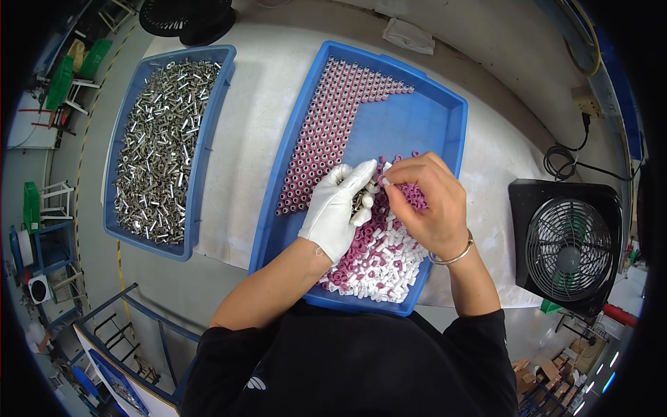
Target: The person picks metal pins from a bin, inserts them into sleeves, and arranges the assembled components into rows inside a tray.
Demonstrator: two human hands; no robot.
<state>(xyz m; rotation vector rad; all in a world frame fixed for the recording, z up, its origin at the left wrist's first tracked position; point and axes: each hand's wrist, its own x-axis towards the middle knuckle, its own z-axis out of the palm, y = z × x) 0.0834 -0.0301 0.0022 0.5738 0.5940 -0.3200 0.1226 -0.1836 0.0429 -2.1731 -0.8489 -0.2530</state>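
Note:
My left hand (338, 203), in a white glove, curls around several small metal pins (360, 200) that show between its fingers. Close beside it, my bare right hand (432, 201) pinches a small white sleeve (386, 174) between thumb and fingertips. Both hands are over a blue tray (455, 132). Below them in the tray lies a loose heap of purple rings (361, 251) and white sleeves (385, 267). Along the tray's left and far sides, upright assembled pieces (323, 128) with purple rings and dark tops stand in tight rows.
A second blue bin (226, 69), full of loose metal pins (167, 149), stands to the left. At the right is a black box fan (570, 250) with its cable (563, 156). Another black fan (184, 17) and a white cloth (408, 36) are at the table's far side.

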